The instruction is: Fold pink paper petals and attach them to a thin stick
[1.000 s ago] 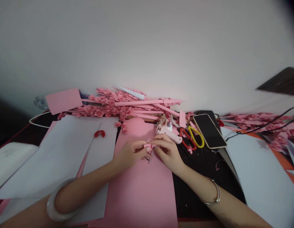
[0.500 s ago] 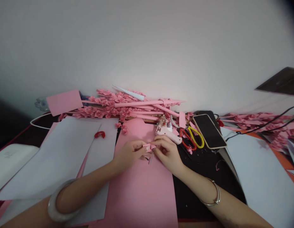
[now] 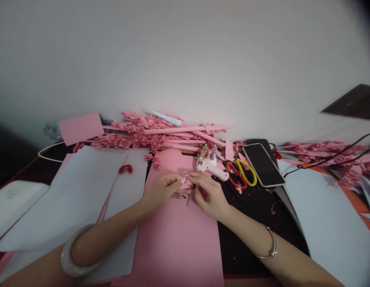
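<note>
A small folded piece of pink paper (image 3: 182,180) is pinched by my left hand (image 3: 165,190), thumb on top and fingers below. My right hand (image 3: 210,194) closes on the same piece from the other side, its fingertips partly hiding it. Under both hands lies a large pink paper sheet (image 3: 179,243). A thin grey strip or tool (image 3: 189,200), too small to name, shows between the hands. Just beyond my right hand rests a pink glue gun (image 3: 210,167). Small pink paper flowers (image 3: 155,162) lie beyond my left hand.
Scissors with red and yellow handles (image 3: 247,172) and a phone (image 3: 264,164) lie to the right. White sheets (image 3: 68,191) cover the left side, with a red curled piece (image 3: 125,169) on them. Bundles of pink paper flowers (image 3: 134,139) line the wall; black cables (image 3: 331,162) cross at right.
My right hand's fingers have stretched and shifted over the top of the pink piece. The piece has turned and shows less between my fingertips.
</note>
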{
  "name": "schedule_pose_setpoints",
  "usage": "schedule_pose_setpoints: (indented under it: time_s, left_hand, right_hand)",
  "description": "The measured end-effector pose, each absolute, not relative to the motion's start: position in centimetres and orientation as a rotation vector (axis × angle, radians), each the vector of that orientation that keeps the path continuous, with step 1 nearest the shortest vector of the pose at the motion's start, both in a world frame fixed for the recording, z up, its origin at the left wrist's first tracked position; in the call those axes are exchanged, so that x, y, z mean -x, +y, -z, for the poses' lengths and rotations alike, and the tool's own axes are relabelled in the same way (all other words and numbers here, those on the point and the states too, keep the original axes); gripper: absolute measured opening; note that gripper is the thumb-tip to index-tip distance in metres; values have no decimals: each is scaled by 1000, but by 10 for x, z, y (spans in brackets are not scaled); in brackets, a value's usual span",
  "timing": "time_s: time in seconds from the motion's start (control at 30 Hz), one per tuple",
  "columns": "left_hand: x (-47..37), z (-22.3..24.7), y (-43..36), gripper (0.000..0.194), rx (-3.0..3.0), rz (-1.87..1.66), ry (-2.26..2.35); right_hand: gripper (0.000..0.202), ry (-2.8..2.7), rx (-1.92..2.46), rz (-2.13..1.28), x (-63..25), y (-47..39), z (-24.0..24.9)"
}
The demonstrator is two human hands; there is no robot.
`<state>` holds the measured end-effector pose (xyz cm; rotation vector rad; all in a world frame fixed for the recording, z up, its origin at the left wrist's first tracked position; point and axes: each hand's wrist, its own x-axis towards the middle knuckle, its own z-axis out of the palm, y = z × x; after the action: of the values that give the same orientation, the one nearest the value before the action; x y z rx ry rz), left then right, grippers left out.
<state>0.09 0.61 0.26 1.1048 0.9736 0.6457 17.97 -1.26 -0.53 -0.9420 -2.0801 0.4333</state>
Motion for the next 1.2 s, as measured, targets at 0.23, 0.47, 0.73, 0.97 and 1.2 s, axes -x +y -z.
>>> schedule_pose_setpoints:
  time_s: [0.23,0.47,0.73,0.97,1.2]
  left_hand:
    - [0,-1,8,31,-1063,-660,970]
    - [0,-4,8,26,-1061,-652,1001]
    - [0,-6,8,22,-1114,-625,1003]
    - [1,-4,5,18,-1253,-552,857]
    - [1,0,3,15,-1242,-485,851]
  right_hand:
    - [52,-2169,909,-372,-182,-13,11]
    - [51,-2225,927,-318,-184,-12,13]
    - [45,-2167,942,-339,-184,-12,9]
    - [14,-1992,1197,-496,-184,-16,2]
    - [26,-2106,1055,-828,-180,-12,2]
